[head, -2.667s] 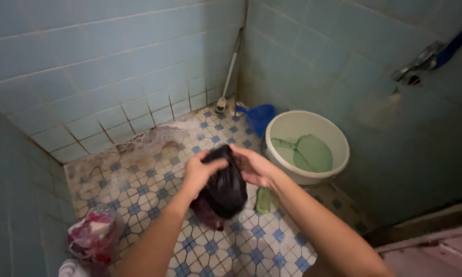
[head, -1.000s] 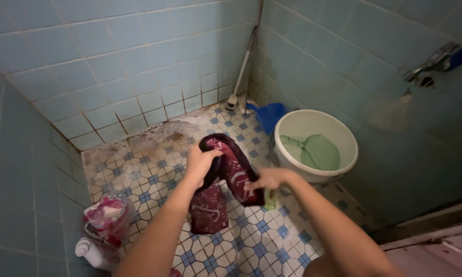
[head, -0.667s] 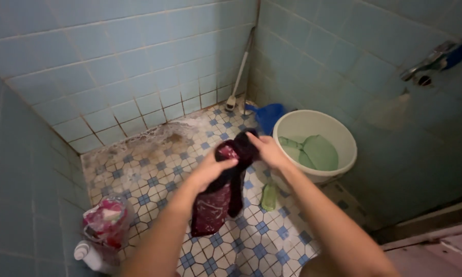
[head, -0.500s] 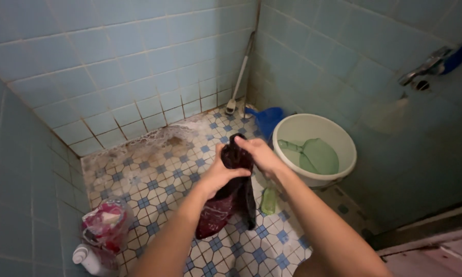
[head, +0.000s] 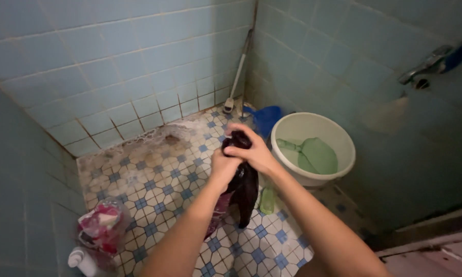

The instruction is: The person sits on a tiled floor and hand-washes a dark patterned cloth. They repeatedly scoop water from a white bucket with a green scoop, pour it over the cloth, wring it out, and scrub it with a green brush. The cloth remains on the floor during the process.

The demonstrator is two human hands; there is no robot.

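Hands meet over the tiled floor [head: 154,174]: your left hand [head: 223,168] and right hand [head: 254,152] have fingers clamped on a dark, seemingly wet cloth [head: 243,192], which hangs beside the pale bucket [head: 343,141].

This is a small bathroom or wash room in a home. The walls [head: 138,66] are all blue tiles. A white bucket [head: 313,146] stands on the patterned tile floor [head: 154,174]. A tap [head: 425,64] sticks out of the wall above the bucket. A brush [head: 236,77] leans in the corner behind it.
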